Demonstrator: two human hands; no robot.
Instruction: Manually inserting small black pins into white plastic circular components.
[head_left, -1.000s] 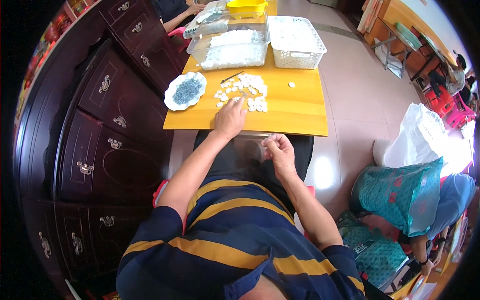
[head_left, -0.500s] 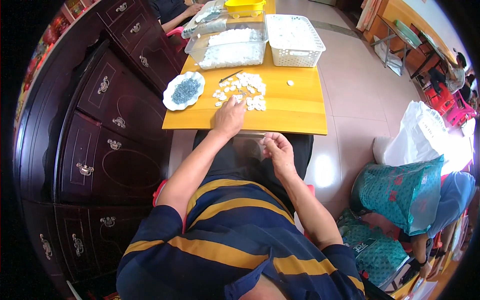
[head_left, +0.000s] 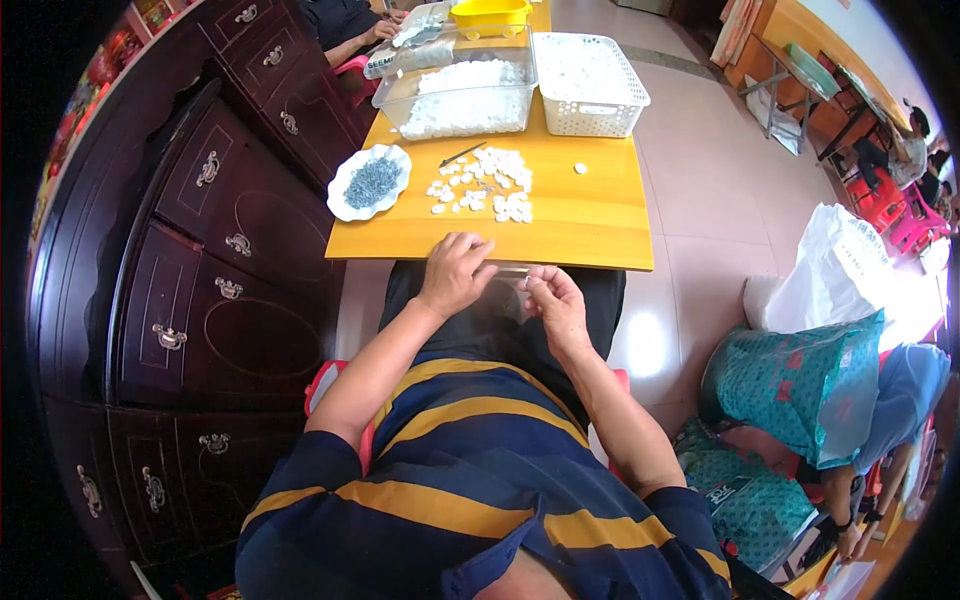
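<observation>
My right hand [head_left: 556, 303] is just off the table's front edge, above my lap. Its thumb and fingers pinch a small white piece [head_left: 527, 283], mostly covered by the fingertips. Across from it is my left hand [head_left: 457, 272], at the table edge, with bent fingers and the thumb apart from them; nothing shows between them. Beyond it, small white plastic pieces [head_left: 508, 168] lie scattered on the yellow table [head_left: 585, 225]. A thin dark tool [head_left: 461, 154] rests at the back of this scatter. To its left, a white scalloped dish [head_left: 338, 199] holds many small grey metal parts [head_left: 372, 184].
A clear bin [head_left: 455, 105] and a white perforated basket [head_left: 597, 118], both full of white pieces, stand behind. Past them are a yellow tub [head_left: 490, 14] and another person's hand [head_left: 381, 31]. Dark drawers [head_left: 235, 215] flank my left; teal bags [head_left: 795, 385] are at right.
My left hand has drawn back from the scattered white pieces to the table's front edge, closer to my right hand. My right hand has stayed almost in place, still pinching.
</observation>
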